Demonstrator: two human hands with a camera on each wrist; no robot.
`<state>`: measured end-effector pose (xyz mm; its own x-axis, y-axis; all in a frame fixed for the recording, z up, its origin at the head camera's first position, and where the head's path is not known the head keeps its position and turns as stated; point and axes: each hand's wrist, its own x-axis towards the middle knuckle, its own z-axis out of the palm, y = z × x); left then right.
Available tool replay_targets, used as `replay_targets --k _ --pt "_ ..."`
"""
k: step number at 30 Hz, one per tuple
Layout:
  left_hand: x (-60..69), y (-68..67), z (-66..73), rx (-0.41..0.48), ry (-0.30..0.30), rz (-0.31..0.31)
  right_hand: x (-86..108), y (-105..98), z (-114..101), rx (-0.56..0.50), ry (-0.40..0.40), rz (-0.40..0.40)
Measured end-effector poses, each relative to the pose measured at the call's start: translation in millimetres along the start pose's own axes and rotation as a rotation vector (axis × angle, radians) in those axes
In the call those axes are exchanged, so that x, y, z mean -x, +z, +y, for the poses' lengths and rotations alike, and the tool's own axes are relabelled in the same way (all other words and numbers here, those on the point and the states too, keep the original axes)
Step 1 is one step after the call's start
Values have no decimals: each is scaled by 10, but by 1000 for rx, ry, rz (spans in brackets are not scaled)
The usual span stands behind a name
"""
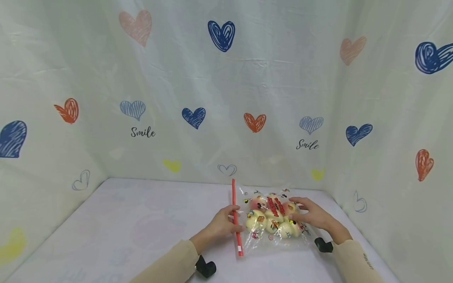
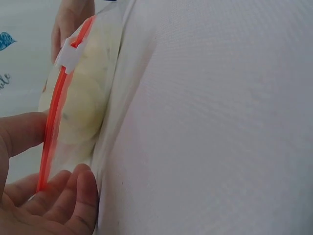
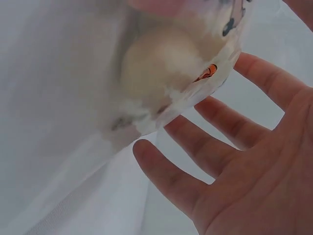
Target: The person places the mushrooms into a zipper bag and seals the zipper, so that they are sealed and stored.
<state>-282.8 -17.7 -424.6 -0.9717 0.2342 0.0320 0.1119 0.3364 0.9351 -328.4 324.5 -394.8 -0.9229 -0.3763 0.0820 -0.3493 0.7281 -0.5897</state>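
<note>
A clear zip bag [image 1: 252, 237] with printed cartoon figures lies on the table, its red slider strip [image 1: 234, 192] along the left edge. Several round cream-coloured pieces [image 1: 256, 221], some with pink areas, fill it. At the strip, my left hand [image 1: 223, 223] touches the edge with thumb and fingers apart. A white slider [image 2: 70, 55] sits on the strip, near its front end. On the bag's right side rests my right hand [image 1: 315, 214], its fingers spread and nearly straight against the plastic, as the right wrist view shows.
The white table [image 1: 141, 220] extends to the left of the bag. A pale curtain [image 1: 276, 82] printed with hearts stands behind and at both sides. Black devices [image 1: 206, 267] are worn at the wrists.
</note>
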Motion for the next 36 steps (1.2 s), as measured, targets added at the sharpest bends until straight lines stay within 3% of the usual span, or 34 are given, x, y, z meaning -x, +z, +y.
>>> replay_targets --k 6,14,36 --pt "-14 -19 -19 1 7 4 -9 17 -18 -20 17 -9" --pt "-3 -87 -68 -32 16 11 -43 55 -76 -57 -23 -16" --pt "76 -401 -186 -77 -44 59 -194 275 -264 -49 -48 -70"
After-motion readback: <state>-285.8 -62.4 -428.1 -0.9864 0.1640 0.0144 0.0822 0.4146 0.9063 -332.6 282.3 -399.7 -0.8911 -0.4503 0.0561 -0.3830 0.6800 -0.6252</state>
